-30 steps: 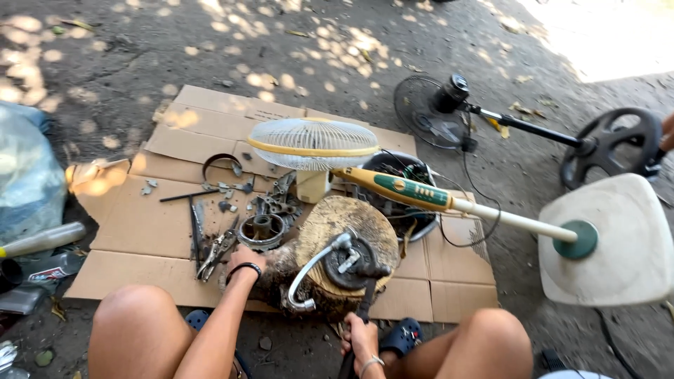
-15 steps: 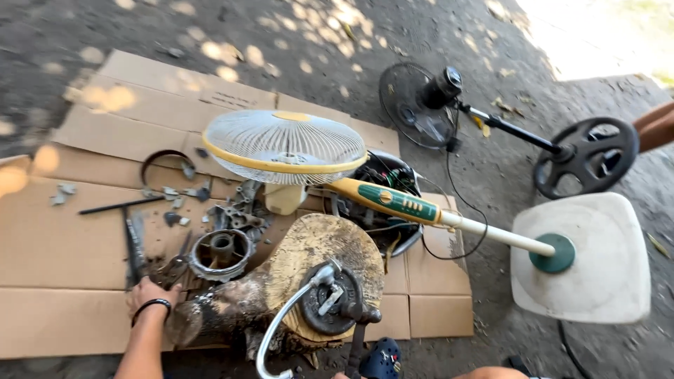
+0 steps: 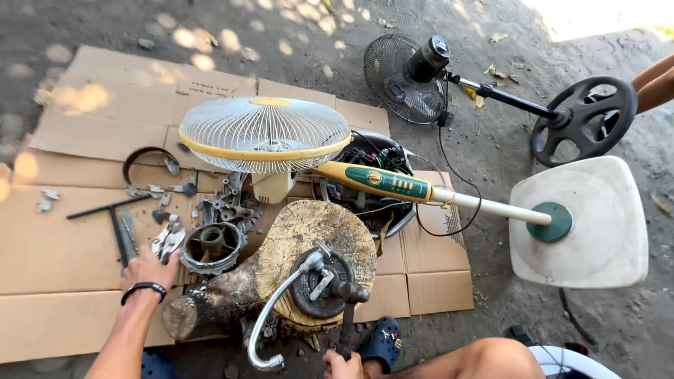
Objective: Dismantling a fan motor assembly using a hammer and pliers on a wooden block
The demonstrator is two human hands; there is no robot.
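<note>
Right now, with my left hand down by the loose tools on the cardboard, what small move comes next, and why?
Probably close the left hand on the grey metal tool lying at its fingertips. That hand rests open on the cardboard and holds nothing, while the right hand grips the hammer, whose head sits by the round metal part on the stump.

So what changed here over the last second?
The left hand moved off the log and out over the cardboard to the loose tools. The right hand now grips the hammer handle low at the stump. Both fans lie unmoved.
</note>
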